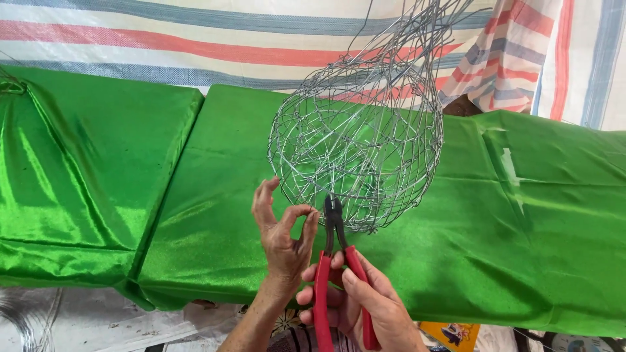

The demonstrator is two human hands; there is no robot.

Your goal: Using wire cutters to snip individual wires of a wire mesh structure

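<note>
Head view: wire basket (357,140) of silver mesh, rounded, hanging over the near edge of a bench draped in green cloth (521,248). Right hand (368,303) clamped on red-handled pliers (336,261), the jaws at the basket's bottom rim. Left hand (280,238) just beside the mesh, thumb and forefinger pinched together (whether on a wire cannot be told). Striped tarp (195,39) behind.

Both hands (287,244) and forearms are bare, without sleeves.
</note>
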